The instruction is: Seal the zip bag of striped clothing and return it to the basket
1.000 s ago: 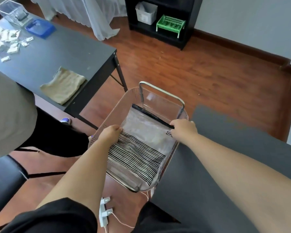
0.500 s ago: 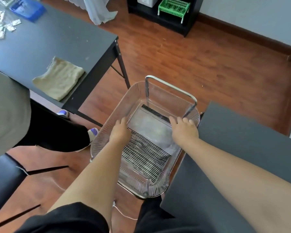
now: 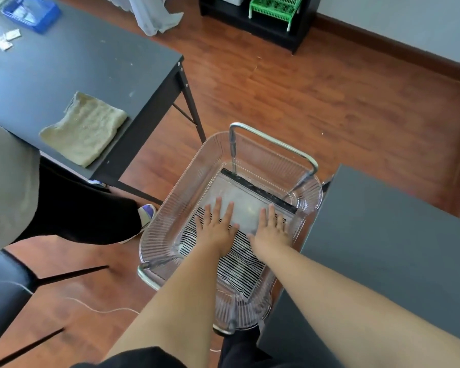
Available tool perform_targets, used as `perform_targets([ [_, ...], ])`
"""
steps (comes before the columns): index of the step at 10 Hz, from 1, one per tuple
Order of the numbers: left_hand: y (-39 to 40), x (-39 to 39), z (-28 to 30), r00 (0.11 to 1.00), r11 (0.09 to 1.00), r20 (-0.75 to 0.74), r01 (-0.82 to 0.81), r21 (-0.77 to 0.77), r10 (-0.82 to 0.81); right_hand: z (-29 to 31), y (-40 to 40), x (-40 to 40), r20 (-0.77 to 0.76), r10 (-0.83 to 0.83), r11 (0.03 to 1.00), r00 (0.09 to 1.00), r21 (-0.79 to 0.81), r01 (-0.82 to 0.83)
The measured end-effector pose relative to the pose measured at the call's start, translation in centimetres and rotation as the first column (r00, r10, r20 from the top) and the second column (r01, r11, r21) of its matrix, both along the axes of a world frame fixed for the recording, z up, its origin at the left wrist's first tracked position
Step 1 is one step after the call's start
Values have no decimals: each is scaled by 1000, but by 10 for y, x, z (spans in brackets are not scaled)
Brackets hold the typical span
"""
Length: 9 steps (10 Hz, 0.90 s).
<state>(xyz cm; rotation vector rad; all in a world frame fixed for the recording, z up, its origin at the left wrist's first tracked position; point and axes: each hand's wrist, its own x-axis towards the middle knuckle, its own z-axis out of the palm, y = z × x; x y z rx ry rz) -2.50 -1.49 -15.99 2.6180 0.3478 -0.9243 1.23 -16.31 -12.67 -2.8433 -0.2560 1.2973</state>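
The clear zip bag [image 3: 246, 201] with black-and-white striped clothing [image 3: 241, 264] lies flat on the bottom of the clear ribbed basket [image 3: 168, 216], which stands on the wooden floor. The bag's black zip strip [image 3: 260, 191] points toward the far end, under the metal handle [image 3: 274, 140]. My left hand [image 3: 217, 225] rests flat, fingers spread, on the bag's left half. My right hand [image 3: 271, 227] lies flat beside it on the right half. Neither hand grips anything.
A dark table [image 3: 91, 62] with a folded beige cloth [image 3: 84, 127] stands at left. Another person's leg and shoe [image 3: 146, 212] are close to the basket's left side. A dark tabletop [image 3: 383, 248] borders the basket at right. A black shelf [image 3: 252, 19] holds a green basket [image 3: 274, 5].
Both hands let go of the bag's sides and moved inward, and now lie flat on top of it. The bag has settled onto the basket bottom. The view dipped lower.
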Motion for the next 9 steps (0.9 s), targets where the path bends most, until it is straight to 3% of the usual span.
perform_targets([
  [2,5,-2,-9,1000,1000,-6,0,23,0,-15,3,12,-84,8,996,996,-93,-16],
  [5,21,4,1,998,998,-52,-32,46,34,-6,3,17,-132,18,995,991,-92,-30],
  [8,15,25,44,990,999,133,-49,-9,50,64,-18,22,96,79,973,992,211,-98],
  [9,9,30,64,976,993,191,-95,-75,108,95,-48,14,6,-53,909,999,413,46],
])
